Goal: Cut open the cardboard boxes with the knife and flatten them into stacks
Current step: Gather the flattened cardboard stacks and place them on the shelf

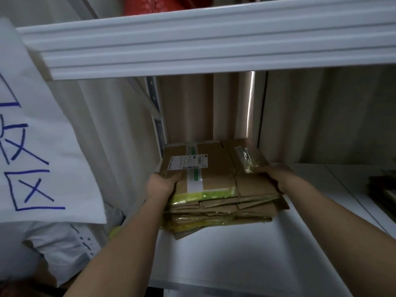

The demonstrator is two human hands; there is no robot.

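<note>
Both forearms reach into the shelf (225,254), steadying flattened cardboard.
Left hand (159,183) and right hand (273,175) each clasp a side edge of the stack (216,189), apparently squaring it against the back wall (192,108).

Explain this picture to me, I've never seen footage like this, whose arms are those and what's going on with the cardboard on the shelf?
There is no machine here. A person wears a camera on their head, so the single picture looks forward and down along their own two bare arms.

Both arms reach into a white shelf. On it lies a stack of flattened cardboard boxes, some with yellow-green tape, the top one bearing a white label. The left hand holds the stack's left edge, fingers curled round it. The right hand holds the right edge in the same way.

Another white shelf runs above. A white sheet with blue handwriting hangs at left. No knife is in view.
</note>
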